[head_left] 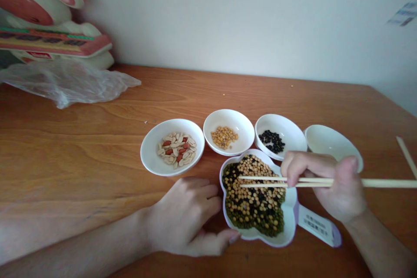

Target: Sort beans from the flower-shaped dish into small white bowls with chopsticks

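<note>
A pair of wooden chopsticks (312, 182) is gripped in my right hand (329, 182), with its thumb raised over them. Their tips, slightly apart, are over a white, lilac-edged scalloped dish (289, 221) with a handle. In this dish lie mixed yellow soybeans (254, 167), black beans (246, 206) and small green beans (236, 217). I cannot make out a bean between the tips. My left hand (192, 217) steadies the dish from the left, its curled fingers by the rim and its thumb at the lower edge.
Behind the dish stand white bowls with peanuts (177, 150), yellow split beans (224, 137) and black beans (272, 141); another bowl (329, 141) is partly hidden by my right hand. A plastic bag (68, 84) and a toy keyboard (55, 43) sit back left. A pale stick (406, 156) is far right.
</note>
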The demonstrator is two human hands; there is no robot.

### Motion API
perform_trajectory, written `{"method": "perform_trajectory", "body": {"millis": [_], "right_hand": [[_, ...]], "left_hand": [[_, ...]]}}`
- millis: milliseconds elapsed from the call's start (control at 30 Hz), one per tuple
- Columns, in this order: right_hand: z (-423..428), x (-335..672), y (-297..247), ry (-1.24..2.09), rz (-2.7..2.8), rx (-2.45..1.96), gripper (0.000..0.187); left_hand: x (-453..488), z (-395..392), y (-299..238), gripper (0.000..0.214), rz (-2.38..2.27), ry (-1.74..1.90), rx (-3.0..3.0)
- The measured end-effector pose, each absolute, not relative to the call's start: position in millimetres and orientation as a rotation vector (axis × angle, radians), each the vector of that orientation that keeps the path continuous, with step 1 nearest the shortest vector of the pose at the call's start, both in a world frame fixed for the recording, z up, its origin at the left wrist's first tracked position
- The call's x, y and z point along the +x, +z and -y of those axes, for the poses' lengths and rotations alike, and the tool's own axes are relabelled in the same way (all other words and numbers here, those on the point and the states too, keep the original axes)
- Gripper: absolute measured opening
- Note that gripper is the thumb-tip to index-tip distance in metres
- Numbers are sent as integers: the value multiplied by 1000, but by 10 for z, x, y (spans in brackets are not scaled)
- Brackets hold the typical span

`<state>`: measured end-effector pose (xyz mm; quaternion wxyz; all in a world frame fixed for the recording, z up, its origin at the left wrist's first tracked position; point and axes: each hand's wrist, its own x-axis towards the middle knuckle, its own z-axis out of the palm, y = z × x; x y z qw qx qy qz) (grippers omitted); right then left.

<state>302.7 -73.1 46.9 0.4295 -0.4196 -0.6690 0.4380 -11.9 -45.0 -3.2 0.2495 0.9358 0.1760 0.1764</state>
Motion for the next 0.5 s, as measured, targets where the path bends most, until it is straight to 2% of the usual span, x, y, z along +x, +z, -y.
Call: {"method": "perform_trajectory", "body": {"millis": [500], "right_hand": [[716,2995,406,985,1679,-989,83]], "left_hand": [[-110,439,-12,42,-477,474,2563]]}}
